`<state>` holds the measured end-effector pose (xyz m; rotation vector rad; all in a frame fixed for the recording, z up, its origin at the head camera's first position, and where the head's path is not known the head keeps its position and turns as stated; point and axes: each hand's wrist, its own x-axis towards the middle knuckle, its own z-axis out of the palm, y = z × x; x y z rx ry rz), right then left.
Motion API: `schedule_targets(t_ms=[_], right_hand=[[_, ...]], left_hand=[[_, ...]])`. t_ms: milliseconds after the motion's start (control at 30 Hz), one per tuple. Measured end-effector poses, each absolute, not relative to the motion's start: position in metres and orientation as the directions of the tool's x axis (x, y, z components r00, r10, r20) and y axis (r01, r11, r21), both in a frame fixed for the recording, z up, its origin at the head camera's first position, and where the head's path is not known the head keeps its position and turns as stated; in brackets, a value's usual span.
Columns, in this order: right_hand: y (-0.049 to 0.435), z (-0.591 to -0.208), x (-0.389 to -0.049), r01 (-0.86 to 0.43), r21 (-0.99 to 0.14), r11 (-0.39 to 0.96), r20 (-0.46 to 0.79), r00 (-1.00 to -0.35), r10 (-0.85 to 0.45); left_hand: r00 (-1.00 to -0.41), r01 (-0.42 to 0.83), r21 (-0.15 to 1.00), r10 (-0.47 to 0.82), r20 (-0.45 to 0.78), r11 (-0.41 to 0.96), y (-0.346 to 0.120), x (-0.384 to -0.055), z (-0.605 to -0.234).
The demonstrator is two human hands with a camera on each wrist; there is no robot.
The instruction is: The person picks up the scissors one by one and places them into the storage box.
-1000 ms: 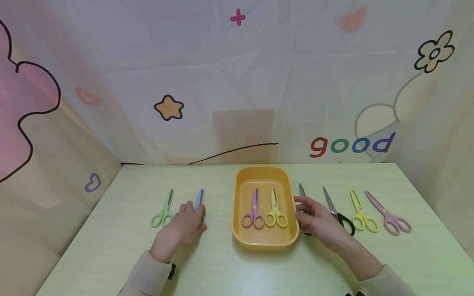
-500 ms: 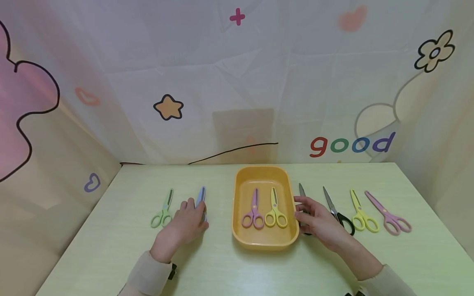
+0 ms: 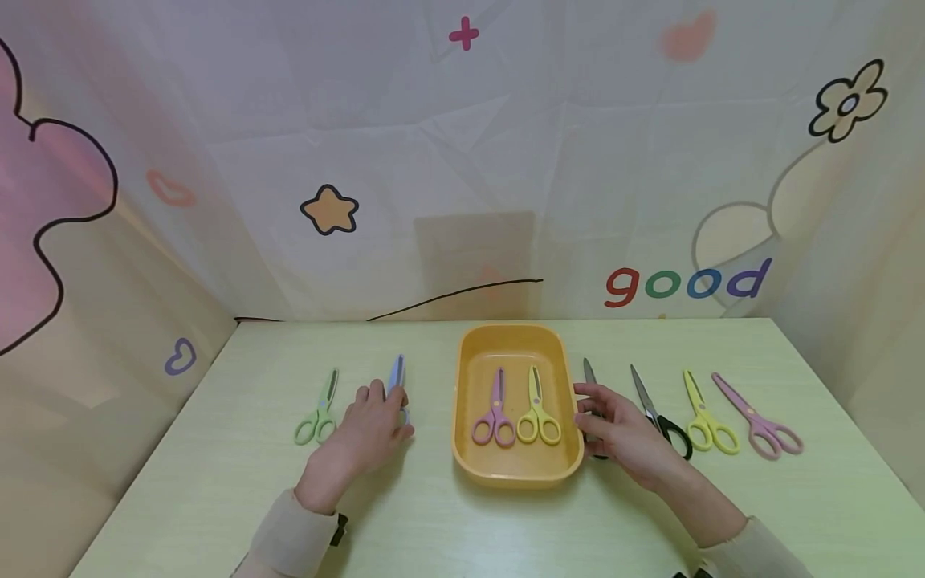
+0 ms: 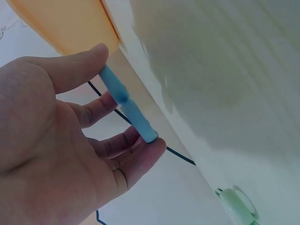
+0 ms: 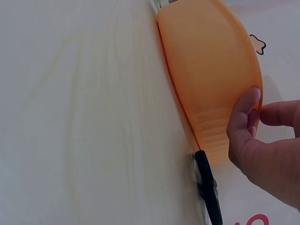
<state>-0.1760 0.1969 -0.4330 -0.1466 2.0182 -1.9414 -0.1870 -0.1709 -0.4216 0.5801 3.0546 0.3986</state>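
My left hand grips a pair of blue scissors by the handles, thumb on one side and fingers on the other. In the left wrist view, the scissors' blue handles show edge-on, raised above the table. An orange tray stands at the middle, with purple-pink scissors and yellow scissors lying side by side in it. My right hand pinches the tray's right rim; the right wrist view shows a finger and thumb at the tray's edge.
Green scissors lie left of my left hand. Right of the tray lie black-handled scissors, partly hidden by my right hand, a second black-handled pair, yellow scissors and purple-pink scissors. A printed curtain borders the table's back.
My left hand has lifted the blue scissors, and they have shifted slightly up and right in the head view. My right hand and the tray have stayed in place.
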Motion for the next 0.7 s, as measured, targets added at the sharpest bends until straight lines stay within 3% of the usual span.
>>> schedule_targets(t_ms=[700], right_hand=[[0.196,-0.432,-0.175,0.164,-0.983,0.087,-0.183,-0.940,-0.288]], left_hand=[[-0.918,0.395,0.321,0.359,0.166,0.861,-0.134,-0.190,-0.400]])
